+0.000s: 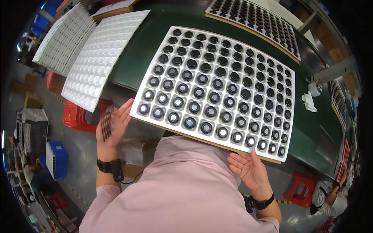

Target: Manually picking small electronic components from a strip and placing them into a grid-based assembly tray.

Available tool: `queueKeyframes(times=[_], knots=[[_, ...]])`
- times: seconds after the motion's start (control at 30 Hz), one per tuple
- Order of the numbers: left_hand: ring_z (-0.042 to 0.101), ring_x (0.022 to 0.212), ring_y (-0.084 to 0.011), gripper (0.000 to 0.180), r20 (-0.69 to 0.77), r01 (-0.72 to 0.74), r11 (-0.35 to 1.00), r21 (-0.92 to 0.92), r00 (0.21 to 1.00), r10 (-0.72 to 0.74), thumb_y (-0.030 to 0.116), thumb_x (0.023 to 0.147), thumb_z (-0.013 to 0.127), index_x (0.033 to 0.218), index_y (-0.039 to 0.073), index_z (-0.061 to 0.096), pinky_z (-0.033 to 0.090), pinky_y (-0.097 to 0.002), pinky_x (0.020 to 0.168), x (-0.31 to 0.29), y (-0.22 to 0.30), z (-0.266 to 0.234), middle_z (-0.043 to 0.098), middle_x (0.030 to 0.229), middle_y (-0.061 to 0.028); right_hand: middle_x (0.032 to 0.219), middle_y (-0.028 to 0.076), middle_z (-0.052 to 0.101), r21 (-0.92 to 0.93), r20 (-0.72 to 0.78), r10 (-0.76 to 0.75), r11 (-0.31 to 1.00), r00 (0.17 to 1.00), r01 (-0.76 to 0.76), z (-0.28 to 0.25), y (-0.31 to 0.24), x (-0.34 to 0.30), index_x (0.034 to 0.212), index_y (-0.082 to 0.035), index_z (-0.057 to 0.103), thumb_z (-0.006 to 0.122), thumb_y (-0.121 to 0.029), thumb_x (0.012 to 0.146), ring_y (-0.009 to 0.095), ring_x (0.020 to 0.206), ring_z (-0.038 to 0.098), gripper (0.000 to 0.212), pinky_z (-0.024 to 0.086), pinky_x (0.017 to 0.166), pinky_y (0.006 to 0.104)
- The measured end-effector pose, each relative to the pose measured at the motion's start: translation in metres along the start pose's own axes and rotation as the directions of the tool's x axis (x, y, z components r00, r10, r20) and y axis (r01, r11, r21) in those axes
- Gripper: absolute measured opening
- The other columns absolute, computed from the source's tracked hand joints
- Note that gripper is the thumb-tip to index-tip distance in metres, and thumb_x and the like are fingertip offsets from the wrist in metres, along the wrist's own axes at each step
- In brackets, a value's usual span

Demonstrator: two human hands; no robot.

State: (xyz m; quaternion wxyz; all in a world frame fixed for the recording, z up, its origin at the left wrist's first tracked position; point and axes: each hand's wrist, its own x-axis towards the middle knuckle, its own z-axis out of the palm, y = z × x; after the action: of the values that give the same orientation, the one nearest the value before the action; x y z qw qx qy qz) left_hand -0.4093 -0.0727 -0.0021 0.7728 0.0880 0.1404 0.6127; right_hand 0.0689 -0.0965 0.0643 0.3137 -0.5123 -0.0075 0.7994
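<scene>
**Loaded tray overhangs the bench edge, a hand at each end of its near side**

A white moulded tray (152,112) filled with rows of round black parts (202,78) sits in front of the person, its far side over a green tabletop (134,48) and its near side reaching past the table's front edge toward the person's pink shirt (176,186). A thin brown board (182,134) shows along the underside of that near edge. The near rows of parts have pale centres; the far rows look darker.

The left hand (118,118) is at the near left corner, fingers outstretched and tips at the tray's rim. The right hand (250,169) is below the near edge toward the right corner, palm up and fingers spread, the thumb pointing up at the rim. How firmly either hand presses, or whether the hands bear the weight, one cannot tell.

Beyond the far edge, a strip of green surface separates this tray from a second loaded tray (256,27). On the left, a wedge of tabletop lies between it and a white tray with vacant pockets (101,58), which stands beside a stack of white trays (68,42). Room on the right runs to a crumpled white cloth (309,101), near a metal post (336,72). The person's body closes off the near side; one red stool (75,118) stands at lower left, another red stool (298,188) at lower right.
</scene>
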Motion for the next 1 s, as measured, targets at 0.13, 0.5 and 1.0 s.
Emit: queueKeyframes(times=[0.13,0.5,1.0], knots=[[0.033,0.149,-0.0362,0.053,-0.026,-0.077,0.977,0.199,0.996,0.084,0.025,0.107,0.042,0.138,-0.018,0.044,0.028,-0.0431,0.123,0.006,-0.027,0.026,0.024,0.160,-0.0346,0.132,0.029,0.061,0.005,-0.009,0.010,1.000,1.000,-0.009,-0.017,0.000,0.005,0.132,0.014,0.052,0.032,-0.048,0.110,0.040,0.124,0.061,0.068,0.053,0.103,0.0476],[0.050,0.136,-0.0346,0.059,-0.203,0.002,0.793,0.610,0.967,0.154,0.029,0.107,0.043,0.145,-0.015,0.039,0.038,-0.0446,0.116,0.028,-0.012,0.027,0.042,0.152,-0.0318,0.126,0.032,0.064,0.025,-0.019,-0.094,0.995,0.995,0.095,-0.012,0.016,0.008,0.134,0.015,0.052,0.028,-0.045,0.111,0.042,0.117,0.065,0.068,0.056,0.096,0.0478],[0.051,0.135,-0.0394,0.059,-0.201,0.193,0.783,0.591,0.976,-0.088,0.032,0.102,0.058,0.137,-0.014,0.046,0.042,-0.0473,0.112,0.073,0.011,0.007,0.042,0.150,-0.0357,0.115,0.034,0.067,0.088,-0.158,-0.295,0.946,0.942,0.311,0.009,0.039,0.003,0.130,0.011,0.055,0.036,-0.030,0.111,0.044,0.102,0.071,0.049,0.066,0.071,0.0453]])
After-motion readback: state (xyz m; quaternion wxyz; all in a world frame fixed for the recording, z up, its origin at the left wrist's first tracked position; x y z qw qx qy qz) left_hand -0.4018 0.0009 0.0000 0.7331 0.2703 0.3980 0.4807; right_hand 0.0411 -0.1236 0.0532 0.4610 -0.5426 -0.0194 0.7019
